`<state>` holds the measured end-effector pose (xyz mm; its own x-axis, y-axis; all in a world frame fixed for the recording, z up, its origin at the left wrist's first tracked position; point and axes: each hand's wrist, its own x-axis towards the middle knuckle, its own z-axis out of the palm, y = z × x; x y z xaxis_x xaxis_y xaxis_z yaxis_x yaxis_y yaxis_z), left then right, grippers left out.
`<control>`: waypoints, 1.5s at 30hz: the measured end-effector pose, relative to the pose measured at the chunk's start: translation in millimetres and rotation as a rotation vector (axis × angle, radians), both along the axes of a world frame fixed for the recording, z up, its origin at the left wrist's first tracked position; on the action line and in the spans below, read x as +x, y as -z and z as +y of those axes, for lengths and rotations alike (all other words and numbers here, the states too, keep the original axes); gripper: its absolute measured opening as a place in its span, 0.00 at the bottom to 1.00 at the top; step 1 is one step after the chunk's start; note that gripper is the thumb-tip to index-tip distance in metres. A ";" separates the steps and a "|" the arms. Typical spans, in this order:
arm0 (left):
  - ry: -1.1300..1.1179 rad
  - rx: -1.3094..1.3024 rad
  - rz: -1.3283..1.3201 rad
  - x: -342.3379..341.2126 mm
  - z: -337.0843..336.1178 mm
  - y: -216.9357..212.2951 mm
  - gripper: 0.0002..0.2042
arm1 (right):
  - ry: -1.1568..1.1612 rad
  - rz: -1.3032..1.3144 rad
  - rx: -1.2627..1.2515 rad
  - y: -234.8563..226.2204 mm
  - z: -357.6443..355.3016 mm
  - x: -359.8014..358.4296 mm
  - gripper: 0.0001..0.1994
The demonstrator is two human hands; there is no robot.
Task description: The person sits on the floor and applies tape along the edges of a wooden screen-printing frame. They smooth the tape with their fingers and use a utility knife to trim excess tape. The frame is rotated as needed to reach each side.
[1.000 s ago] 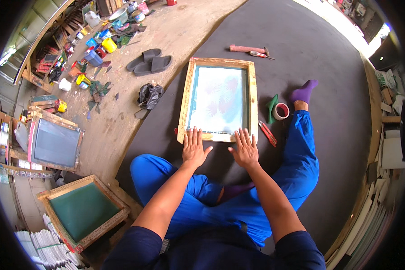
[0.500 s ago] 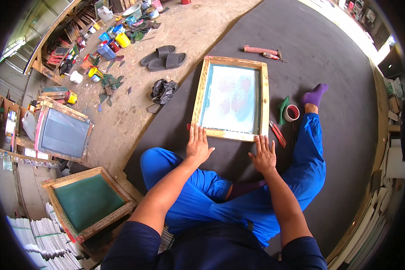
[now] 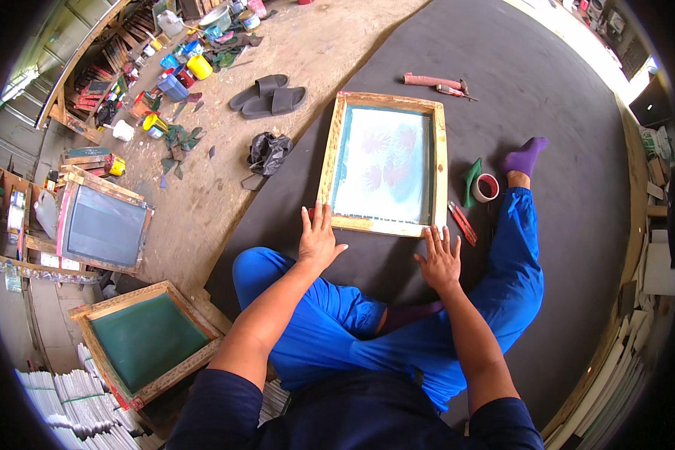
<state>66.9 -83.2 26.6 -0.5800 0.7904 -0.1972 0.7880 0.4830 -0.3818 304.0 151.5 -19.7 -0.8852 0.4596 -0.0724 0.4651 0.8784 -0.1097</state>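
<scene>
Left hand flat, fingers spread, fingertips at near rail of wooden screen frame. Right hand splayed on dark mat just short of frame. Uneven push risks frame skewing, smearing print.

One head cam, fisheye, looks steeply down from above the seated person's lap, close over dark mat; no second view.
</scene>
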 end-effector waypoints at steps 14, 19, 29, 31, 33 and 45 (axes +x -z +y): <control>0.258 0.137 -0.424 -74.5 27.9 19.3 0.26 | -0.203 0.000 -0.269 -3.8 8.6 -98.5 0.34; 0.281 0.029 -0.362 -78.4 37.7 5.6 0.22 | -0.155 -0.102 -0.309 -1.0 21.7 -107.4 0.26; 0.333 -0.030 -0.286 -79.7 32.7 9.9 0.22 | -0.165 -0.303 -0.172 -23.8 17.3 -112.3 0.26; 0.354 0.012 -0.285 -80.5 32.7 12.0 0.21 | -0.175 -0.330 -0.160 -31.1 -0.2 -126.8 0.27; 0.350 0.049 -0.316 -78.8 34.4 10.6 0.20 | -0.181 -0.280 -0.179 -21.1 -13.8 -142.6 0.27; 0.308 0.162 -0.378 -81.9 27.0 15.2 0.11 | -0.323 -0.110 -0.472 -44.4 -58.8 -193.3 0.23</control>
<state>-15.0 -56.2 11.4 -0.2276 0.9511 -0.2089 0.9715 0.2364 0.0180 110.6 92.7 24.7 -0.9508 0.0635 -0.3033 0.2128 0.8453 -0.4900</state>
